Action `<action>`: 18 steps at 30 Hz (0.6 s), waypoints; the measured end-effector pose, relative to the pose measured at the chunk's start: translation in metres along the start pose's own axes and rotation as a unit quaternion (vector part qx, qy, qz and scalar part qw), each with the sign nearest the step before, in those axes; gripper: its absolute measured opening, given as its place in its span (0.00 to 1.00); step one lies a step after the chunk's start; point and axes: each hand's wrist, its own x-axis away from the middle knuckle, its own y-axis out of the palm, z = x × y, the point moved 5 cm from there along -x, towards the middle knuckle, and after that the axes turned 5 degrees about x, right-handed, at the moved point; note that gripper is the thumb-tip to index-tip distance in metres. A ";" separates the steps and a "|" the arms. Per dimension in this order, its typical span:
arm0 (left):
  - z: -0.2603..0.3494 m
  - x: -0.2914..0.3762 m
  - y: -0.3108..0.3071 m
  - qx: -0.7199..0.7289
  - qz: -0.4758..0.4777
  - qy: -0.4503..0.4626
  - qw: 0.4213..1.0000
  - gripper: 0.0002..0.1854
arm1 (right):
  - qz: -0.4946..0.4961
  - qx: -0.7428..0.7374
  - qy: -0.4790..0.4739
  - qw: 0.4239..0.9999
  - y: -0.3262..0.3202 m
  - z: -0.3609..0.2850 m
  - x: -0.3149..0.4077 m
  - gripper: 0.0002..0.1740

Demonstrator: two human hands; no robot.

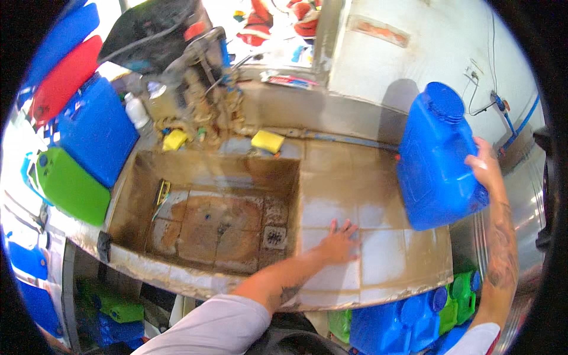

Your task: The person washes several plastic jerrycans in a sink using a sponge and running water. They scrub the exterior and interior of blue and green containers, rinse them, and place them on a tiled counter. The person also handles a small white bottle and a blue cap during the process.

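Observation:
A large blue plastic water jug [437,164] with a blue screw cap [445,100] is tilted at the right end of the tiled counter [381,257]. My right hand [484,164] grips it by the handle on its right side. Whether its base touches the counter is hard to tell. My left hand [341,242] is down on the white tiles right of the sink, fingers spread, holding nothing. The stained tiled sink [222,266] lies left of that hand, with a square drain grate [274,237] in its floor and a yellow-and-black brush [163,192] against its left side.
Yellow sponges [268,141] lie along the sink's back edge, near a white bottle [136,110]. Blue, red and green containers [73,186] line the left side. More blue jugs [381,321] stand under the counter. A pipe and valve [499,102] run along the right wall.

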 end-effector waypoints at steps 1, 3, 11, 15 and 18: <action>-0.019 0.011 -0.007 0.047 -0.028 0.004 0.999 0.34 | -0.019 -0.156 0.006 0.988 -0.012 -0.017 0.009 0.39; -0.056 0.079 -0.045 0.147 0.104 -0.004 0.984 0.28 | -0.097 -0.317 0.054 0.942 -0.037 -0.032 0.056 0.24; -0.184 0.512 -0.209 -0.006 0.241 -0.358 0.902 0.21 | -0.110 -0.555 0.234 0.791 0.053 -0.229 0.220 0.18; -0.177 0.566 -0.165 -0.086 0.205 -0.318 0.922 0.22 | -0.160 -0.543 0.185 0.803 0.122 -0.408 0.239 0.24; -0.162 0.562 -0.167 -0.130 0.239 -0.316 0.909 0.21 | -0.205 -0.498 0.091 0.838 0.175 -0.490 0.259 0.35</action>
